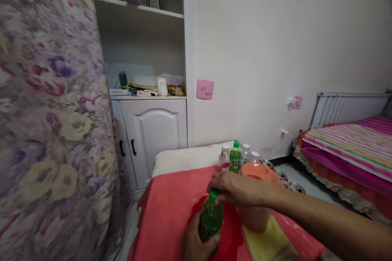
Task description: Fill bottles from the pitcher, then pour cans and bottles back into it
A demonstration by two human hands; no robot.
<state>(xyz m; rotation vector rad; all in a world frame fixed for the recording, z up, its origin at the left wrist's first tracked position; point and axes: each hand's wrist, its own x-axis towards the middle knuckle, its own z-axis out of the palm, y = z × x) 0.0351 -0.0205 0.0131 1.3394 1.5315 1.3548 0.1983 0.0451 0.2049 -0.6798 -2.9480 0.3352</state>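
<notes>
Bottle (211,218) in the curl of my left hand (197,240), near upright, and those fingers are closed round its lower body! Up top, my right hand (234,187) reaches across, fingertips drawn narrow about the green cap (214,194); how hard they pinch, I cannot tell. It looks like cap work, so here's how I'd play it: left fingers low and firm, enough to stop the body spinning, not so much that soft plastic buckles. Right thumb and forefinger should sit square on opposite sides of the cap, the turn coming from the wrist, and level too, because a tilt could spill whatever is inside. Watch that right forearm! Just beneath it sits the tub (254,218) with its orange lid (255,170), so a loose elbow could knock it. Beyond my right knuckles stand a second green bottle (235,158) and a clear bottle (225,160), close by. Below my fingers spreads the red cloth (171,204); any slip lands there.
</notes>
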